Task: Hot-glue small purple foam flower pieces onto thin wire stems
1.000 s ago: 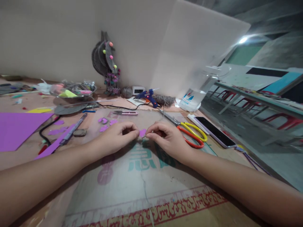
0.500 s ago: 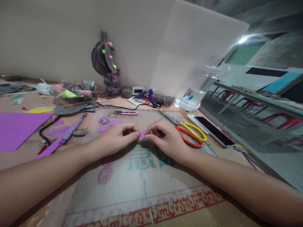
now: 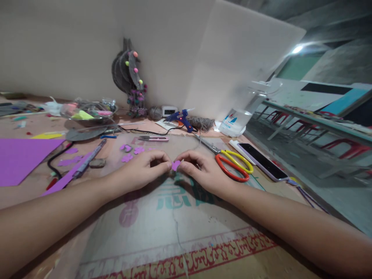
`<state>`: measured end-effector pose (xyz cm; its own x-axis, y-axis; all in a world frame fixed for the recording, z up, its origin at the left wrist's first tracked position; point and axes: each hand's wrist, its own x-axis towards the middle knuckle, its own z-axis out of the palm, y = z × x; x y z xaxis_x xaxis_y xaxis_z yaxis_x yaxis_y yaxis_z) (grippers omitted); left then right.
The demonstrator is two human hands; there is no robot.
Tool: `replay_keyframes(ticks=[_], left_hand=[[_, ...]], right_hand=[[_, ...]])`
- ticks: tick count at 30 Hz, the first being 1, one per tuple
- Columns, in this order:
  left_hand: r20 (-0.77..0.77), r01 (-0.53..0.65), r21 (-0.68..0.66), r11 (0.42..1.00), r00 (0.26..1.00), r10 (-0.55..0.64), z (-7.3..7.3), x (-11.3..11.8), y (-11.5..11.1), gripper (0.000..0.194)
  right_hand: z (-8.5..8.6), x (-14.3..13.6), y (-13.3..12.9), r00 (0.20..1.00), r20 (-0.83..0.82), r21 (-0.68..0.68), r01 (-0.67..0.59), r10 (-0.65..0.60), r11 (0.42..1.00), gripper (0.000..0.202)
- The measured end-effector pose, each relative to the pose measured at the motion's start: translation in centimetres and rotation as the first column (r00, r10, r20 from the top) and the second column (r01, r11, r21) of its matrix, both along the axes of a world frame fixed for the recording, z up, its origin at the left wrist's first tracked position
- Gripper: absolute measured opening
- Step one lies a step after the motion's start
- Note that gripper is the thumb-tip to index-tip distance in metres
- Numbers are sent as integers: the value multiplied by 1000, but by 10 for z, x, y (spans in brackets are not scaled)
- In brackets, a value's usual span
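Between my two hands is a small purple flower cutout (image 3: 176,166), pinched from both sides. My left hand (image 3: 154,166) closes thumb and forefinger on its left edge. On its right edge the thumb and fingers of my right hand (image 3: 200,168) are pressed together. Both hands are just above a printed cardboard sheet (image 3: 162,228). More purple flower cutouts (image 3: 138,150) lie beyond my left hand, with pink-handled thread snips (image 3: 153,138) behind them. Large scissors (image 3: 234,166) with one red and one yellow handle loop rest beside my right hand.
A blue glue gun (image 3: 181,117) with a lit red light stands at the back, its cord running left. A phone (image 3: 263,161) and a clear plastic jug (image 3: 234,122) are at the right. Purple sheet (image 3: 26,159), a pen (image 3: 91,157) and a filled bowl (image 3: 88,112) sit left.
The purple cutout has turned a little between my fingertips and more of its face shows. My right fingers have shifted slightly; the left hand stays nearly still.
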<state>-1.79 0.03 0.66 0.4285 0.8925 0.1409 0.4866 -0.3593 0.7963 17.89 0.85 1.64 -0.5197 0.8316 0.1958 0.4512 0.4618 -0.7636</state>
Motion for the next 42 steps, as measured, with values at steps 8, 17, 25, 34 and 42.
replay_keyframes(ticks=[8,17,25,34,42], left_hand=[[-43,-8,19,1000,999,9,3,2,-3,23],[127,-74,131,989,990,57,-8,4,-5,45],[-102,-42,335,941,991,81,-7,10,-12,34],[-71,-62,325,944,993,90,-6,12,-13,27],[-79,-56,342,938,993,88,-6,11,-13,23]], right_hand=[[-3,0,3,999,-28,-75,34,-36,997,26],[-2,-3,2,985,-72,-49,153,-157,987,24],[-3,-6,-1,987,-72,-44,140,-143,989,24],[-5,-8,-2,991,-64,-47,117,-120,992,24],[-5,-9,-4,990,-84,-60,109,-114,992,23]])
